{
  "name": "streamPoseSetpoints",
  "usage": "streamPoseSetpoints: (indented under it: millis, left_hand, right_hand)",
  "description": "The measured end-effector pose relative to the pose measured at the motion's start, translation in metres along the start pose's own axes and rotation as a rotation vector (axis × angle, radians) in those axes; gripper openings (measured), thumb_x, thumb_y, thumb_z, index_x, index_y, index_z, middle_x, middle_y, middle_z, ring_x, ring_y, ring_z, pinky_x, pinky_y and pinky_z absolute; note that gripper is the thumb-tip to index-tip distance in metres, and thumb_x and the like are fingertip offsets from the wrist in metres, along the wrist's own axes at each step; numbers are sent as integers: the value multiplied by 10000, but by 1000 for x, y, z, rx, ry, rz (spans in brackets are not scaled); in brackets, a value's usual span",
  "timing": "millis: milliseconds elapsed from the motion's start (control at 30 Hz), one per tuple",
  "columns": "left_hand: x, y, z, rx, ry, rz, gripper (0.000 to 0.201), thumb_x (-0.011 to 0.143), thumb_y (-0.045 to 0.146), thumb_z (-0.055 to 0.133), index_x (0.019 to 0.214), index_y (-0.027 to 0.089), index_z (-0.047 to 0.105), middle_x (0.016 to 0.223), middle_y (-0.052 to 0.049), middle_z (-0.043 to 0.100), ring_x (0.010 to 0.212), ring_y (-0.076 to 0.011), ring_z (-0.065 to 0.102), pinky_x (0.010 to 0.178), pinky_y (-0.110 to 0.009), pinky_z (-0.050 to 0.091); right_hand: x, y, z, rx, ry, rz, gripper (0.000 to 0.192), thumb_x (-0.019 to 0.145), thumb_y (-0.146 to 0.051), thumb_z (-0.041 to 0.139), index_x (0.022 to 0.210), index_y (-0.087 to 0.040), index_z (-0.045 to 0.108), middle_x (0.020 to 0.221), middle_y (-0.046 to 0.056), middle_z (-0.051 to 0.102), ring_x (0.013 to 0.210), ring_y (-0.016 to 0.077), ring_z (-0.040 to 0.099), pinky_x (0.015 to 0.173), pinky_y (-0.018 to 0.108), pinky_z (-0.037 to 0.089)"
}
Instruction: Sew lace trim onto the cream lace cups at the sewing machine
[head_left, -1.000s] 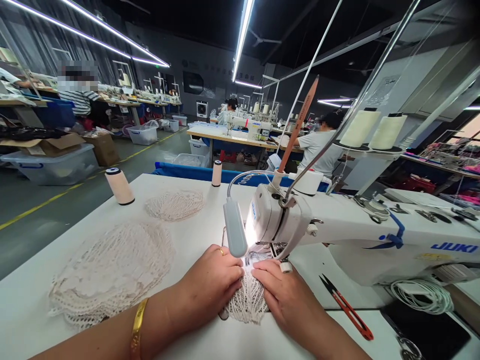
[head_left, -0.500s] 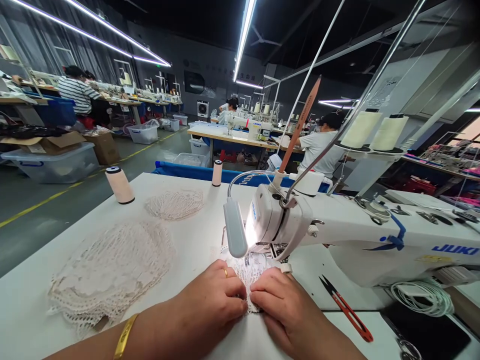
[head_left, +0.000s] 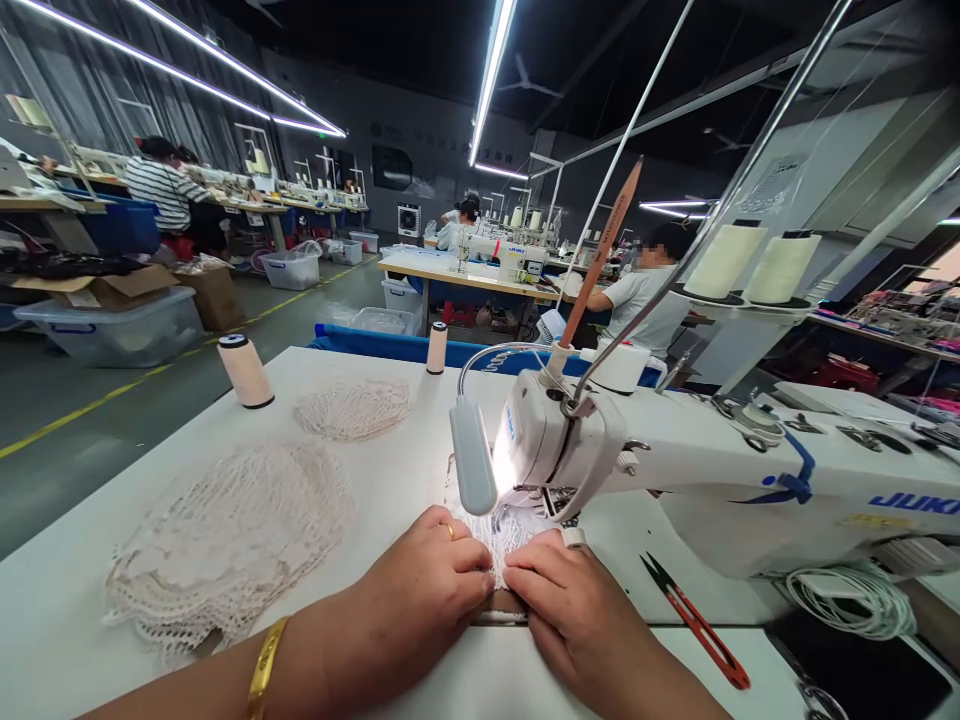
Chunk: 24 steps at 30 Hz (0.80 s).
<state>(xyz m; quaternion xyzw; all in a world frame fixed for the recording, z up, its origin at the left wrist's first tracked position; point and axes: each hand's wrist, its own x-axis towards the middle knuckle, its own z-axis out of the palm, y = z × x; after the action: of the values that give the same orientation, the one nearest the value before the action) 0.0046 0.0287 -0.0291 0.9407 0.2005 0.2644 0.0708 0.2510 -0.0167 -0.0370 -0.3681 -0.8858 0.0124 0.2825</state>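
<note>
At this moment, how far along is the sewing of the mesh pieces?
Looks done or waiting, can't tell which: a large stack of mesh pieces and a smaller one lie on the table. In hand: the left hand and right hand press one mesh piece flat under the sewing machine head. Left: most of it lies before the needle.
</note>
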Motion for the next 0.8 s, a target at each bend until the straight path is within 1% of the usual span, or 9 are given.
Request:
streamPoseSetpoints:
  millis: [167, 267, 333, 433, 533, 633, 800]
  left_hand:
    - [2, -5, 3, 58, -44, -49, 156, 926, 55, 652, 909, 208, 678, 937, -16, 759, 840, -219, 652, 807, -412, 395]
    - [5, -10, 4, 76, -60, -57, 146, 937, 68, 648, 918, 204, 699, 973, -38, 777, 882, -236, 680, 834, -425, 415]
    - [7, -12, 3, 86, -63, -64, 160, 953, 70, 630, 948, 203, 718, 998, -48, 787, 906, -243, 693, 850, -431, 423]
    - [11, -12, 0, 113, -69, -87, 191, 973, 63, 604, 961, 206, 731, 973, -38, 779, 883, -242, 688, 849, -431, 424]
    - [15, -12, -3, 150, -64, -119, 202, 1000, 75, 591, 957, 210, 735, 994, -34, 779, 871, -246, 676, 849, -428, 431]
    - [17, -11, -6, 165, -86, -163, 169, 1016, 109, 605, 993, 211, 738, 1060, -45, 780, 946, -274, 682, 885, -435, 457]
    - [17, -11, -8, 145, -167, -232, 126, 1038, 167, 621, 1109, 207, 717, 1168, -79, 766, 1105, -329, 684, 971, -477, 505]
  right_hand:
    - [3, 1, 4, -16, -9, 42, 378, 883, 43, 537, 1114, -216, 688, 1097, 62, 769, 952, 249, 672, 771, 365, 546]
    - [4, 4, 8, -34, -18, 68, 420, 868, 50, 516, 1144, -212, 694, 1127, 72, 780, 968, 261, 686, 768, 374, 578]
    - [4, 6, 11, -53, -13, 86, 445, 864, 47, 504, 1169, -209, 702, 1166, 76, 784, 1008, 278, 695, 797, 395, 604]
    - [3, 10, 14, -91, -23, 127, 473, 856, 40, 495, 1189, -211, 718, 1242, 81, 783, 1090, 304, 701, 868, 444, 636]
    - [2, 13, 17, -120, -51, 174, 542, 853, 29, 483, 1283, -200, 720, 1324, 99, 769, 1109, 314, 712, 872, 466, 660]
    - [1, 15, 21, -147, -80, 211, 595, 880, 9, 469, 1402, -172, 692, 1368, 135, 757, 1090, 311, 732, 856, 460, 678]
    - [1, 16, 24, -192, -88, 219, 606, 941, -47, 459, 1513, -138, 636, 1295, 185, 780, 1070, 332, 752, 840, 484, 694]
